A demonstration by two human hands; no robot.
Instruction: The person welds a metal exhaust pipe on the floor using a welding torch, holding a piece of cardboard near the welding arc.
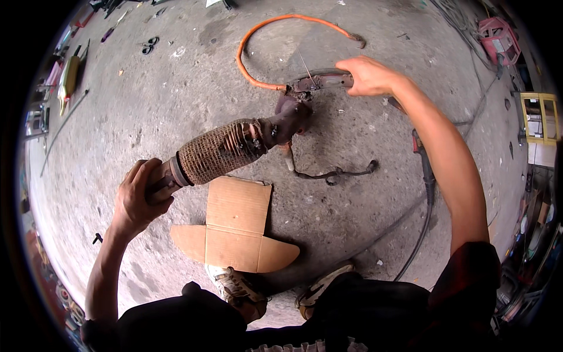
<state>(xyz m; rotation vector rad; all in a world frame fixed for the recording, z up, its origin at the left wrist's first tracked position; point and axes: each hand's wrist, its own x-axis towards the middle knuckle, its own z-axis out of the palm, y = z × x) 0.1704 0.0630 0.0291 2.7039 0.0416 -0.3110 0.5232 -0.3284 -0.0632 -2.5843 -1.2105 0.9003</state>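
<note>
A rusty exhaust pipe with a braided flexible section slants across the middle of the head view. My left hand is closed round its lower left end, by a metal collar. At the upper right, my right hand grips the dark flat flange joined to the pipe. The braid is torn open near the pipe's elbow. An orange sleeved cable curves away from the flange end. Below the elbow hangs a dark wire with a connector at its tip.
A cut piece of cardboard lies before my shoes. On the right is a black-and-red torch handle with its cable. Scissors lie at the far left. A red crate-like object and a yellow frame stand at the right.
</note>
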